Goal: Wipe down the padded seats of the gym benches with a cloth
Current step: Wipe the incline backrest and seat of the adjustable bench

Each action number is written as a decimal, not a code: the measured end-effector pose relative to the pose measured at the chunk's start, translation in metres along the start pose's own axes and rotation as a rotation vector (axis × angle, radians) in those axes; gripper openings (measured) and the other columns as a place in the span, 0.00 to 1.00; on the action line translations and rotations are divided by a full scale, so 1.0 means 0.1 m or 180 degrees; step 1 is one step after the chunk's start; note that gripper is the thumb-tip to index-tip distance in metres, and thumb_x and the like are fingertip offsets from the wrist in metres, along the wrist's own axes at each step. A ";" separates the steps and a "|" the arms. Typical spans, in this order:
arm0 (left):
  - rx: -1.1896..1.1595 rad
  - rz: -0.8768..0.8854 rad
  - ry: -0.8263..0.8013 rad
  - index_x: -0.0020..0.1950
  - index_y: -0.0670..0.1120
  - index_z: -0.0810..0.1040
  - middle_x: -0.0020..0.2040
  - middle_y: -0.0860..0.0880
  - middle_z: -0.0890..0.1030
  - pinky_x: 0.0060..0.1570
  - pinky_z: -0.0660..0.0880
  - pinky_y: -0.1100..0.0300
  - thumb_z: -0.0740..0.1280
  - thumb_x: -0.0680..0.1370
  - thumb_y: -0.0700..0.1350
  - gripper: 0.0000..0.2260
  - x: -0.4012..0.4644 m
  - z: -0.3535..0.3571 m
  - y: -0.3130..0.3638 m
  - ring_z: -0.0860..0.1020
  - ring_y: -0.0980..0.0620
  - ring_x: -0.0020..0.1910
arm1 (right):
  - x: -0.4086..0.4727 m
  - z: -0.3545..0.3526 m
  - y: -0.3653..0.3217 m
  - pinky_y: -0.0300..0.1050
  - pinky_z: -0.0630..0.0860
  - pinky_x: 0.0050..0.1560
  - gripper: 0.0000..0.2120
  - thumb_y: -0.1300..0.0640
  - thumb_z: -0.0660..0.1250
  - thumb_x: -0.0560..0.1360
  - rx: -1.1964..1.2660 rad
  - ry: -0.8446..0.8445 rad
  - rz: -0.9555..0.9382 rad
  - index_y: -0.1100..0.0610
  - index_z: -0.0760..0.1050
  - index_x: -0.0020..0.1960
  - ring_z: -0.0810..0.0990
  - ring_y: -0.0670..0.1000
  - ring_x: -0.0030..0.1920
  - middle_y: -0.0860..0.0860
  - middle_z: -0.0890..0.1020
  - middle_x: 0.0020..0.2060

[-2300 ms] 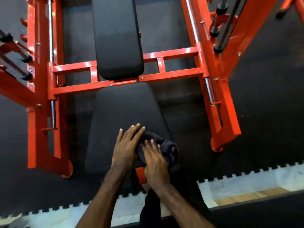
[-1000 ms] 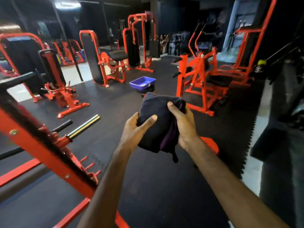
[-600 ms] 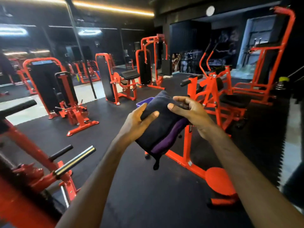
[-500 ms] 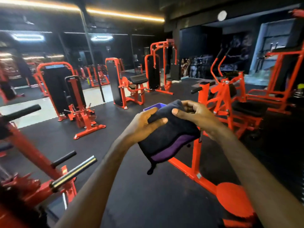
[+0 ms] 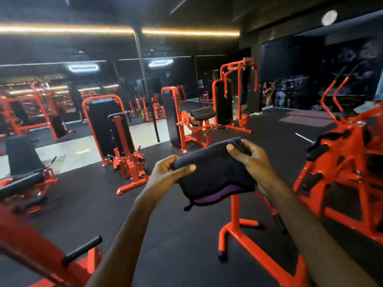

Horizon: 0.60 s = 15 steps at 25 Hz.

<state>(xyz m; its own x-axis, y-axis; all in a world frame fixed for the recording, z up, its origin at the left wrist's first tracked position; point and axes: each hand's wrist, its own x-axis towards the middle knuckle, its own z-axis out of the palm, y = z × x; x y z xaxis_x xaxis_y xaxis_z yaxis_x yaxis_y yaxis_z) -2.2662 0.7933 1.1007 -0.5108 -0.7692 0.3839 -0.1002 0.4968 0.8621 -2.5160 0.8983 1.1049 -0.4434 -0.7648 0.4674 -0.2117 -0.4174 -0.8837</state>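
Orange-framed machines with black pads stand all round me on the black rubber floor (image 5: 87, 204). Just beyond my hands and partly hidden by them is an orange stand (image 5: 238, 228) with splayed feet, and to my right a bulky orange machine (image 5: 342, 162) crowds close. Farther off on the left is a leg machine (image 5: 118, 141) with an upright black back pad, and behind it a curl machine (image 5: 196, 121) whose sloped black pad faces me. A seat with a black cushion (image 5: 20, 156) sits at the far left edge. A pale strip of floor (image 5: 78, 150) runs between the mats, and light bars glow along the ceiling. There is small white lettering on the tall black pad (image 5: 173, 119) of the curl machine, but I cannot read it.

I hold the cloth (image 5: 213, 175) in the air between both hands, over the floor and touching no bench. It is dark, folded, with a purple layer showing along its lower edge. My left hand (image 5: 165, 175) pinches its left end, thumb on top, fingers curled beneath. My right hand (image 5: 248, 160) clamps the right end, fingers bent round the fold.
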 end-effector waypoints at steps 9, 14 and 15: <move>0.0436 0.0387 0.1381 0.58 0.54 0.78 0.50 0.62 0.82 0.45 0.76 0.69 0.62 0.86 0.57 0.09 2.87 -0.46 -1.58 0.81 0.62 0.50 | 2.99 1.07 1.92 0.39 0.82 0.49 0.08 0.56 0.74 0.80 0.0467 -0.0491 0.0227 0.54 0.83 0.59 0.87 0.46 0.52 0.49 0.89 0.51; 0.1010 0.0493 0.2008 0.56 0.52 0.76 0.48 0.56 0.82 0.44 0.72 0.72 0.60 0.88 0.54 0.09 4.47 -1.20 -2.24 0.79 0.63 0.48 | 4.86 2.09 2.71 0.50 0.82 0.55 0.09 0.55 0.75 0.79 0.0552 -0.0750 0.0032 0.56 0.84 0.57 0.86 0.50 0.52 0.56 0.88 0.52; 0.1086 0.0469 0.2049 0.56 0.52 0.76 0.48 0.57 0.82 0.44 0.71 0.72 0.60 0.88 0.54 0.09 4.73 -1.36 -2.41 0.79 0.63 0.49 | 5.15 2.29 2.86 0.48 0.82 0.55 0.08 0.57 0.75 0.79 0.0588 -0.0796 0.0010 0.56 0.84 0.57 0.86 0.50 0.52 0.55 0.89 0.52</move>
<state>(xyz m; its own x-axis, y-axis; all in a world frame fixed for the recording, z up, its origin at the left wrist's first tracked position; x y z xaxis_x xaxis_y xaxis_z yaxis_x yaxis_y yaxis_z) -2.3676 0.2548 1.1192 0.0513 -0.7162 0.6960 -0.3825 0.6297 0.6762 -2.6050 0.2728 1.0985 -0.2109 -0.8538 0.4761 -0.0386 -0.4794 -0.8768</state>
